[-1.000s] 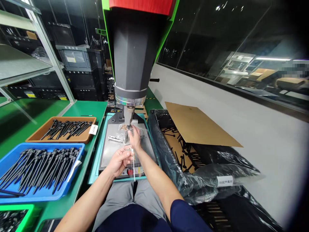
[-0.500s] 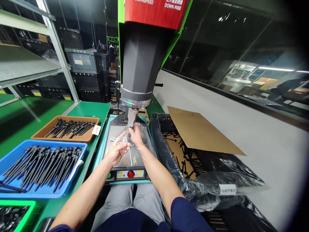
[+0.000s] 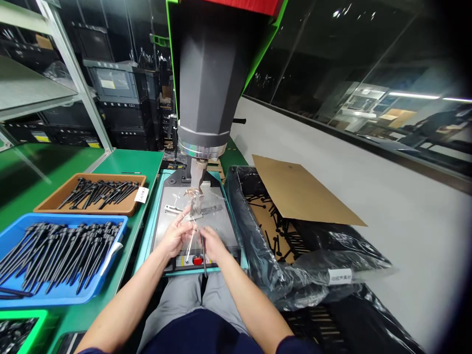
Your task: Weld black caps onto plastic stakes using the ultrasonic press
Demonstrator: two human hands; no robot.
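My right hand [image 3: 214, 245] is closed around a thin black rod [image 3: 204, 258], which points down past the front edge of the press base. Beside it, my left hand [image 3: 176, 238] has its index finger stretched towards the metal fixture [image 3: 195, 209], while thumb and other fingers are pinched together; anything in them is too small to make out. Directly above the fixture stands the metal horn [image 3: 198, 172] of the press [image 3: 206, 93]. A clear plastic sheet [image 3: 212, 199] surrounds the fixture area, and its pale edge passes between my hands.
To the left, a blue tray [image 3: 123, 231] holds many black rods with thick heads, and a brown tray [image 3: 44, 201] holds ribbed black pieces. A green bin [image 3: 46, 319] is nearer. At right stands a plastic-lined box [image 3: 254, 250] of black rods, partly covered by cardboard [image 3: 306, 194].
My right hand has drawn back from the fixture towards me, bringing a black rod with it. My left hand remains near the fixture. The camera view has shifted slightly.
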